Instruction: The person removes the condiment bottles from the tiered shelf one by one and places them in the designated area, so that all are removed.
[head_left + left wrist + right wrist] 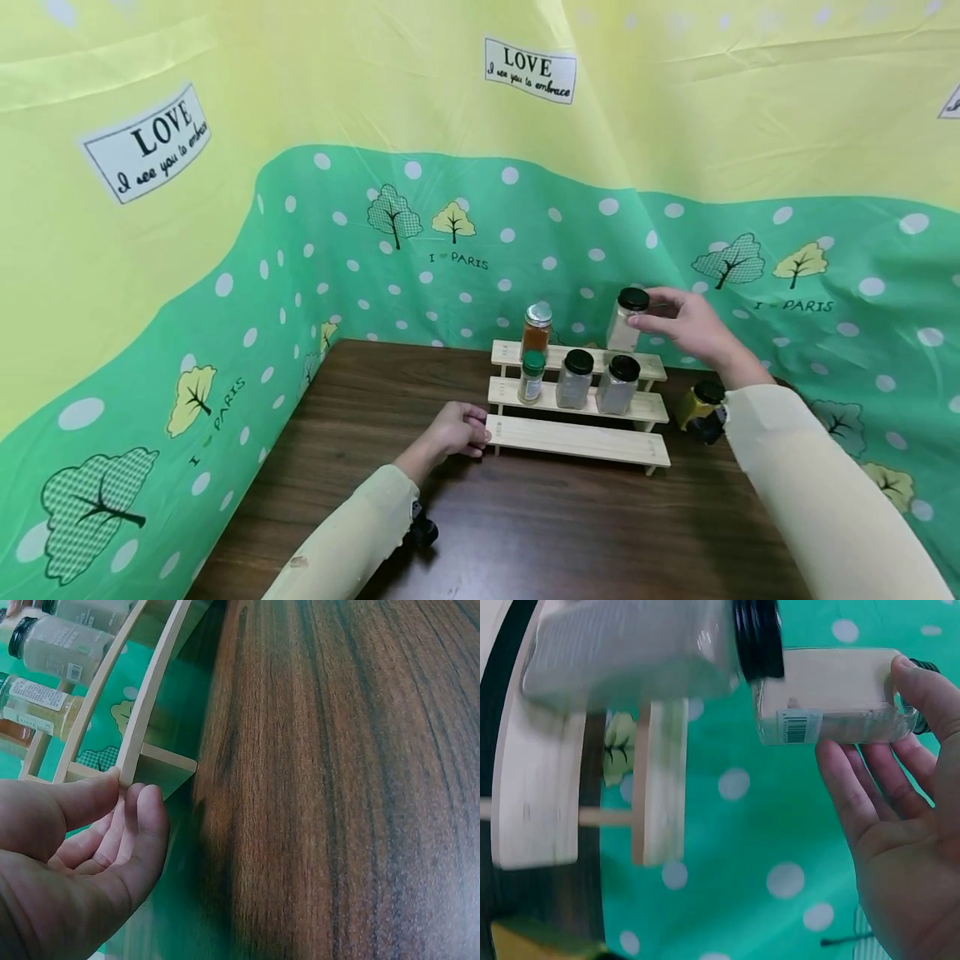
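My right hand (693,325) grips a glass jar (622,333) of pale powder by its upper part, just under the black lid. In the right wrist view the jar's base stands apart from the top step of the wooden rack (664,825). At the rack's left end, my left hand (456,429) pinches the corner of the lowest step (577,439) between thumb and fingers. On the middle step are a green-lidded jar (531,382) and two black-lidded jars (574,383) (618,390). A silver-topped jar (536,333) of orange-brown spice sits on the top step's left.
A black-lidded jar (701,404) with yellow contents stands on the dark wooden table (390,375) right of the rack, beside my right sleeve. A green and yellow patterned cloth (465,208) hangs close behind the rack and along the left side.
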Demonstrator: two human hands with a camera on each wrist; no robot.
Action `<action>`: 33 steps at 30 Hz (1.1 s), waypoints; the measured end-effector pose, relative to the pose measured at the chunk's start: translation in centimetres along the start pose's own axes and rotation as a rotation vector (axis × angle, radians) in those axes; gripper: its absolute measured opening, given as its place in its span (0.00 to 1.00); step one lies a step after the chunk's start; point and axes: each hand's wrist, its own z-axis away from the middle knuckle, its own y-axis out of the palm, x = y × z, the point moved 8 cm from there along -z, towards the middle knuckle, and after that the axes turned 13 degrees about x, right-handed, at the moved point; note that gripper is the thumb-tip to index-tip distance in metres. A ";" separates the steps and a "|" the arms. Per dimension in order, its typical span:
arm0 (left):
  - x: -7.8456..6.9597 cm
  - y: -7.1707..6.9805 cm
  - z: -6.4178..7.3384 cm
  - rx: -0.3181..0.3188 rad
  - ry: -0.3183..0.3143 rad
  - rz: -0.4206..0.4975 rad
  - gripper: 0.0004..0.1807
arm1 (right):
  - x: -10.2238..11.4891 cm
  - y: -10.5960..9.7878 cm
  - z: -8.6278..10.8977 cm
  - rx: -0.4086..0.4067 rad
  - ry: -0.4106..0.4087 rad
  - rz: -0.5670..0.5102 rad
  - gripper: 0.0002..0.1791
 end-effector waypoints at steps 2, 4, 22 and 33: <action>0.0 0.1 0.0 0.002 -0.001 0.000 0.23 | -0.5 -0.9 0.7 -0.010 0.020 0.031 0.46; 0.1 0.0 0.0 0.001 -0.001 -0.004 0.23 | -1.1 -1.7 1.4 -0.026 0.035 0.057 0.46; 0.3 0.0 0.1 -0.004 -0.013 -0.015 0.24 | -7.7 -6.9 8.6 -0.152 0.141 0.084 0.35; 0.2 0.0 -0.1 -0.010 -0.016 -0.004 0.23 | -11.6 -9.3 11.7 -0.190 0.178 0.092 0.33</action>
